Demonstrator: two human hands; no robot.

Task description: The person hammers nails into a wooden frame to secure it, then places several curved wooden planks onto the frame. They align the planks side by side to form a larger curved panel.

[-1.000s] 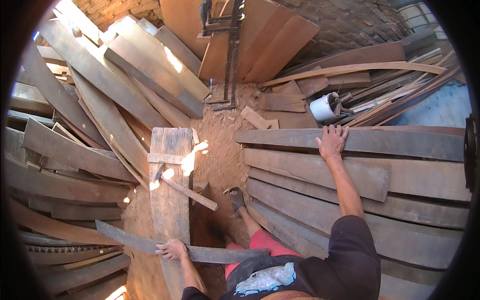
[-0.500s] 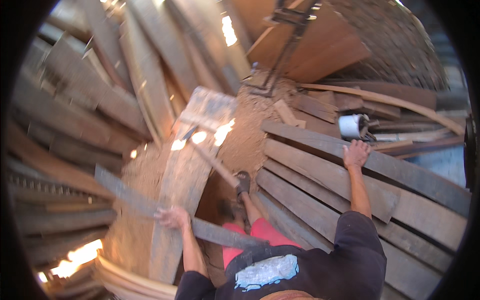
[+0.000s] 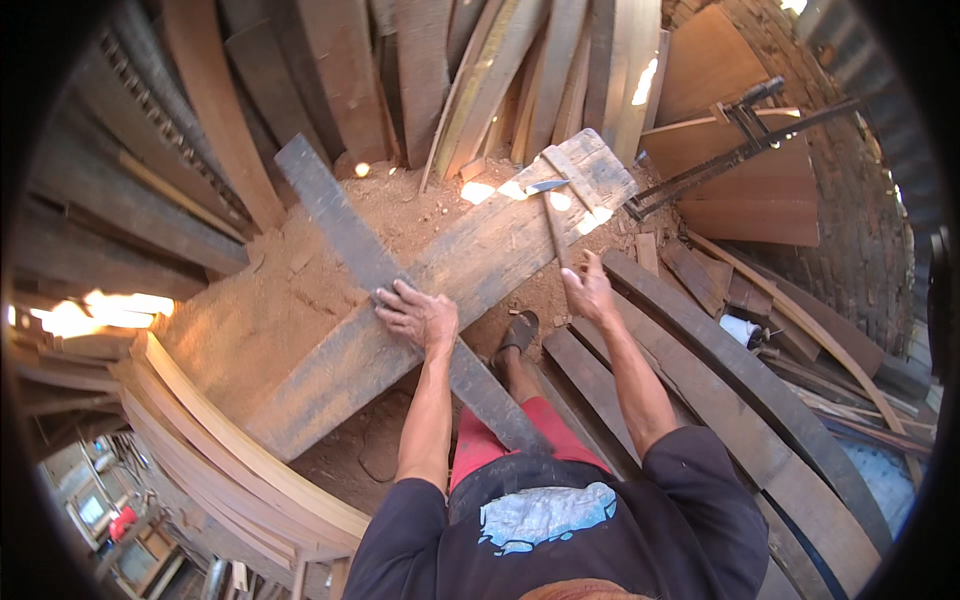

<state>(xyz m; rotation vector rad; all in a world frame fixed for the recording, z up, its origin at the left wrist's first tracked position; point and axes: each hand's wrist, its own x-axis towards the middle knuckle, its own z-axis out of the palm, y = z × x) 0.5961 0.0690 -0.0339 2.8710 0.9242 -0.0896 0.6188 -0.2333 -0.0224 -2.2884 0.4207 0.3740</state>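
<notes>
One hand, my left grip [image 3: 422, 318], is closed over the dark board [image 3: 345, 215], which lies slantwise across the desk [image 3: 480, 255] with its near end over my red shorts [image 3: 582, 440]. My right grip [image 3: 592, 292] is just off the desk's right edge, at the handle end of a bladed tool [image 3: 556, 230] whose head lies on the desk; whether those fingers are closed, I cannot tell.
</notes>
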